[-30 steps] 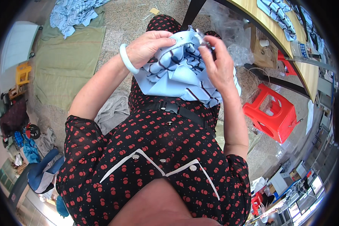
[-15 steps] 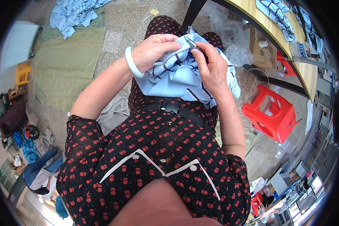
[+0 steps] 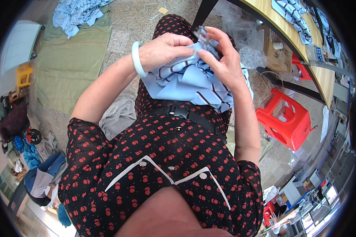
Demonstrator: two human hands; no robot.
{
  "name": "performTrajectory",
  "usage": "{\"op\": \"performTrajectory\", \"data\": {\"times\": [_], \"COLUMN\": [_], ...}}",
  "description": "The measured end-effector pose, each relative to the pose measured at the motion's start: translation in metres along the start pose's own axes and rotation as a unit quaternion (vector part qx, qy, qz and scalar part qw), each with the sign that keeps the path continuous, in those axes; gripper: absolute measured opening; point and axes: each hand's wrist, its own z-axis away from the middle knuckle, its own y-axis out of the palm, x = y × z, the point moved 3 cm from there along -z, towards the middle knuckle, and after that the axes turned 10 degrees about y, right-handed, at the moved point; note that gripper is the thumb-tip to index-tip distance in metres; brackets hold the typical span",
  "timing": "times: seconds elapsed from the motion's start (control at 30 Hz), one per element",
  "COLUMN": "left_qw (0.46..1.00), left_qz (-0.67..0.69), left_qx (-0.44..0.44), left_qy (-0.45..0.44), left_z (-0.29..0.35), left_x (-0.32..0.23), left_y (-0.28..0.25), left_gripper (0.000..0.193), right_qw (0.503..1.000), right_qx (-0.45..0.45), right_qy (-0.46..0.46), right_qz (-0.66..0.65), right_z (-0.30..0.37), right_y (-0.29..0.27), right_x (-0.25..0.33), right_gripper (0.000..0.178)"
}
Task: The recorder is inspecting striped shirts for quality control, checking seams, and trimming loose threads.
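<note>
A light blue garment [image 3: 178,87] with dark stripes lies bunched over my lap. My left hand [image 3: 166,49], wearing a pale bangle [image 3: 137,59], is closed on its upper edge, pinching the cloth between thumb and fingers. Just right of that pinch, my right hand [image 3: 225,59] is curled around dark metal thread snips [image 3: 201,36]. The snips are smeared by motion, and their blades lie over the cloth's edge near my left thumb. Whether the blades touch the cloth, I cannot tell.
A wood-topped table [image 3: 265,21] with dark legs stands at the upper right, bearing more striped cloth. Below it are clear plastic bags and a cardboard box [image 3: 279,53]. A red stool [image 3: 284,120] stands to my right. More blue garments [image 3: 77,17] lie on a green sheet [image 3: 73,67].
My right hand has shifted slightly up, its fingers lifting and spreading from the thumb as the snips swing upward. My left hand keeps its pinch, moving slightly right. The garment's folds shift a little.
</note>
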Motion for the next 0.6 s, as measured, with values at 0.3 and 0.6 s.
{"op": "performTrajectory", "data": {"times": [0.3,0.6], "left_qw": [0.995,0.99], "left_qz": [-0.099,0.071], "left_qx": [-0.007,-0.116], "left_qy": [-0.01,-0.043], "left_z": [0.02,0.035], "left_x": [0.006,-0.002], "left_y": [-0.031,-0.029], "left_gripper": [0.024,0.018], "right_qw": [0.989,0.995], "right_qx": [0.035,-0.065], "right_qy": [0.075,-0.016], "right_qz": [-0.12,0.078], "right_z": [-0.014,-0.006], "right_y": [0.002,0.014], "right_x": [-0.005,0.015], "right_gripper": [0.03,0.029]}}
